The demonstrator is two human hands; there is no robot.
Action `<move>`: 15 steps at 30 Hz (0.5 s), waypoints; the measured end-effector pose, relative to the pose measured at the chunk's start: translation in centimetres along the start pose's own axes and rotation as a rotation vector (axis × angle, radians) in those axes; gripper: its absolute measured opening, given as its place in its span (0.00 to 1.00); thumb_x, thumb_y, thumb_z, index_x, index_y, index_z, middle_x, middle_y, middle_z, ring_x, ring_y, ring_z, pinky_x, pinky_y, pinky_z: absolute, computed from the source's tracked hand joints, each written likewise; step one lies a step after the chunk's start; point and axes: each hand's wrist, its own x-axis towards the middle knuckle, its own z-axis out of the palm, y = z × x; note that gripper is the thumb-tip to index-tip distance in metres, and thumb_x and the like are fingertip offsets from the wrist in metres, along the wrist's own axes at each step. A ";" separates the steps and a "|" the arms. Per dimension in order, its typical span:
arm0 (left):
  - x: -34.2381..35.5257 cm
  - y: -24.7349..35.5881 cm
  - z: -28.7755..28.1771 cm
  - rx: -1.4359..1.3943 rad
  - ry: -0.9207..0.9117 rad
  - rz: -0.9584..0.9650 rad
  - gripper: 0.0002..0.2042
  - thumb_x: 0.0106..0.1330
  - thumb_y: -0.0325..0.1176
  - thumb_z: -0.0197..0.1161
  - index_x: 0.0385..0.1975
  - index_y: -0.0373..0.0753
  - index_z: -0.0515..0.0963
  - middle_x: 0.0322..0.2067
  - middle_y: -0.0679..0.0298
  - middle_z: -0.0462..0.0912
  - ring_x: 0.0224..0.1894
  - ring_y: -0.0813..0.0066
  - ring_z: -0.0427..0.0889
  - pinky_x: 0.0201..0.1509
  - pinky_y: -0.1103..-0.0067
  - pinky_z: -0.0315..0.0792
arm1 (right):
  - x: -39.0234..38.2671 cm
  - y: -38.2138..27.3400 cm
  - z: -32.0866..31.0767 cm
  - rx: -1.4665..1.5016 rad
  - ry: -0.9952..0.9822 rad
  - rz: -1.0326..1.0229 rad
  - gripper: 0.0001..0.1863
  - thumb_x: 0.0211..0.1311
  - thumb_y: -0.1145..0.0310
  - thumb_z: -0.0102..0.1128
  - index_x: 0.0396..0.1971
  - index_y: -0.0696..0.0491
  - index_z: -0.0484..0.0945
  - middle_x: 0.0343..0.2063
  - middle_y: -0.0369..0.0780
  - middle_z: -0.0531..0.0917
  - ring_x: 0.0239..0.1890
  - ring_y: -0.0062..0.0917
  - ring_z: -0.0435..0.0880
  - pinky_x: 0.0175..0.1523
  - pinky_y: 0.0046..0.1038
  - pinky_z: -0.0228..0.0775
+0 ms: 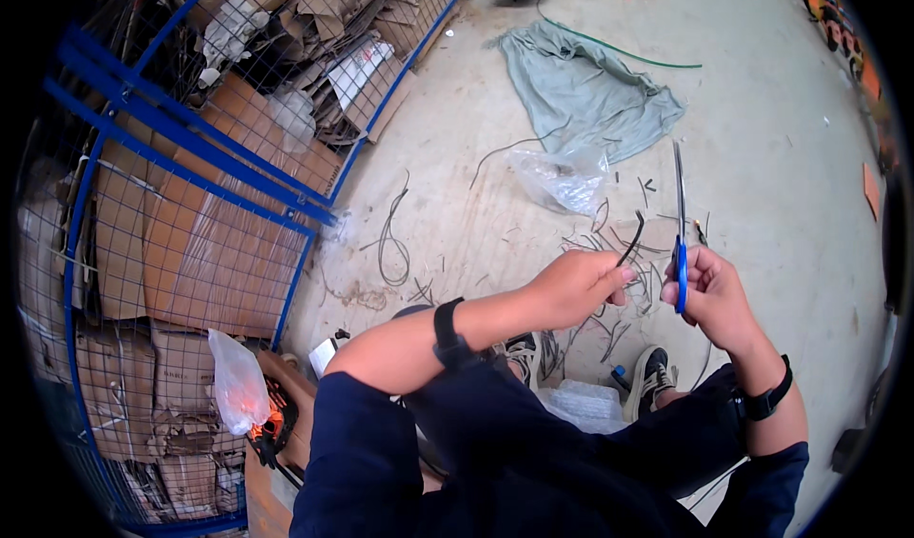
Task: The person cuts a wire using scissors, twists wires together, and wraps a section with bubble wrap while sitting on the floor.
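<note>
In my left hand (pixel 578 288) a short piece of black cable (pixel 632 240) is pinched between thumb and fingers, its bent tip pointing up and away from me. My right hand (pixel 716 298) grips a pair of scissors by its blue handles (pixel 681 273), the long metal blades (pixel 679 190) pointing away from me and looking closed. The cable stands a little left of the scissors, apart from them. Below and beyond both hands, many cut bits of dark cable (pixel 609 340) lie scattered on the floor.
A blue mesh cage (pixel 314 216) full of flattened cardboard stands left. Farther out lie a grey-green cloth (pixel 595 90), clear plastic wrap (pixel 564 184), a green hose (pixel 609 47) and a looped cable (pixel 392 243). Bubble wrap (pixel 583 407) sits between my shoes.
</note>
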 end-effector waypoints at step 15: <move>2.4 -1.5 -1.0 -0.053 -0.055 -0.109 0.16 0.73 0.40 0.50 0.27 0.34 0.73 0.23 0.60 0.82 0.26 0.72 0.83 0.32 0.76 0.76 | 4.8 0.2 1.4 0.059 0.131 -0.114 0.11 0.55 0.75 0.65 0.34 0.53 0.71 0.29 0.36 0.83 0.19 0.07 0.71 0.19 0.11 0.56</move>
